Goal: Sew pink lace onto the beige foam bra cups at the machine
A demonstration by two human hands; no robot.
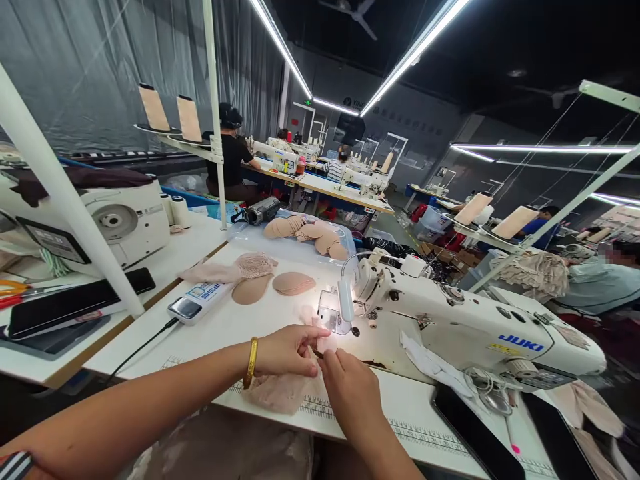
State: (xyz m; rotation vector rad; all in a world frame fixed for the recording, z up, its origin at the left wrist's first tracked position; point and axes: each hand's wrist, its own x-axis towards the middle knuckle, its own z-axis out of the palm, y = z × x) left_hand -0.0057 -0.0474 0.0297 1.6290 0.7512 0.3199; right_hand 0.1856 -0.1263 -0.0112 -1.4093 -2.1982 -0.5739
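Note:
My left hand, with a gold bangle at its wrist, pinches a thin beige fabric piece that hangs toward the table's front edge. Close beside it, my right hand is closed, fingertips meeting those of the left. A small dark thing shows between the fingertips, too hidden to name. Both hands are just in front of the lit needle area of a white sewing machine. Beige oval cup pads lie beyond my left hand, beside a lacy beige piece.
A white handheld device with a cable lies left. Several pads rest in a clear tray behind. Right of my hands are white fabric and a black phone. Thread cones stand on a rack. Co-workers sit further back.

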